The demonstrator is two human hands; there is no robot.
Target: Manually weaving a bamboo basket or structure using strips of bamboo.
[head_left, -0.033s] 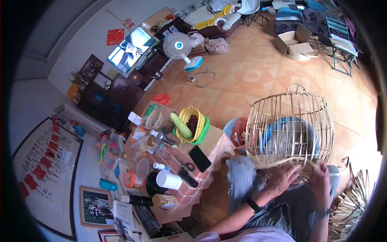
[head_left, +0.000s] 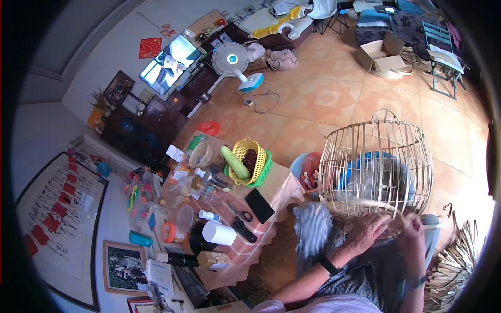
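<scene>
A tall open-ribbed cage basket [head_left: 376,156] of pale bamboo stands at my knees, its loop handle at the far end and a blue object [head_left: 347,169] visible through the ribs. My left hand [head_left: 365,232] is closed on its near woven band, fingers on a pale strip [head_left: 355,206]. My right hand [head_left: 409,235], slightly blurred, pinches a strip at the same band just right of the left one. The woven part under my fingers is partly hidden.
A cluttered table [head_left: 279,193] on my left holds baskets [head_left: 250,143], containers, a phone [head_left: 259,205] and scissors. Cut strips [head_left: 459,261] lie at my right. A red basin [head_left: 310,167] is beside the cage. A fan [head_left: 231,60], cardboard box [head_left: 381,52] and folding chair [head_left: 441,57] stand farther back.
My right hand has moved slightly down and left with the strip it holds. My left hand has barely moved.
</scene>
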